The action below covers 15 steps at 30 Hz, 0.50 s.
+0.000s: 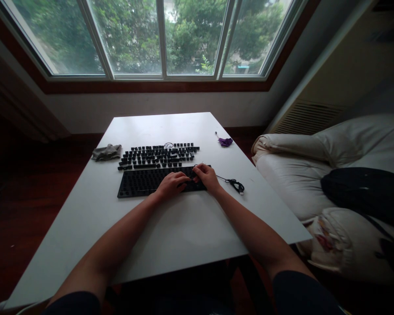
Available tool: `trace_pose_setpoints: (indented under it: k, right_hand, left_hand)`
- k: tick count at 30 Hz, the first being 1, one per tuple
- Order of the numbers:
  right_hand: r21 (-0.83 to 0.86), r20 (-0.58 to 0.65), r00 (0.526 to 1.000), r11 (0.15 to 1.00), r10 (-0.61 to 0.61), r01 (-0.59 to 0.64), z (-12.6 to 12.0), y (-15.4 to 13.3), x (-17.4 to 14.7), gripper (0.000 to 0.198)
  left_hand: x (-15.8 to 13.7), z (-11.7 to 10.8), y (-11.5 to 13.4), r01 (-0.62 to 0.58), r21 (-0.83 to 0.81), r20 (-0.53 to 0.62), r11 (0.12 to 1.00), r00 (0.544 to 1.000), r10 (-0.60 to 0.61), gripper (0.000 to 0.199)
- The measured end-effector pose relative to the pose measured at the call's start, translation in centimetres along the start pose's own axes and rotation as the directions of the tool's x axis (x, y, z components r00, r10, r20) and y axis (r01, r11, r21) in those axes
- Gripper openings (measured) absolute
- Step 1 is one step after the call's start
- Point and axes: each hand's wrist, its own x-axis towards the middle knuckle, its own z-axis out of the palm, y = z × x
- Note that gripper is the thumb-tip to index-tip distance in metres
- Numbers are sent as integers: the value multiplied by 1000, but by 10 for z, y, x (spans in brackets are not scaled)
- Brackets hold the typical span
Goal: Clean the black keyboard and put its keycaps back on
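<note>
A black keyboard (141, 183) lies on the white table, its keycaps off over most of the part I can see. My left hand (171, 184) rests over its right half, fingers bent and drawn together toward the right. Close beside it, my right hand (206, 176) is pinched above the keyboard's right end. Whatever is between the fingers of either hand is too small and dark to make out. Loose black keycaps (157, 154) lie in rows just behind the keyboard, with a thin wire loop (168, 145) among them.
A coiled USB cable (235, 185) lies right of the keyboard. On the white table (184, 236) are also a grey cloth (107, 152) at left and a small purple item (225, 141) at back right. A pale sofa (282, 175) with a dark bag (364, 192) stands at right.
</note>
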Motion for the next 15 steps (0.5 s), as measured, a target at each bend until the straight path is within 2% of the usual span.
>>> trace_pose_setpoints:
  k: [7,15]
  right_hand:
    - [4,-20,999,999,37,-37,1,-5,0,45]
    - [-12,-31,999,1000,25,-26,-4,0,4,44]
  left_hand:
    - [1,3,1,-43,43,16,998,999,43,28]
    - [0,6,0,-55,-5,-24,998,998,55,28]
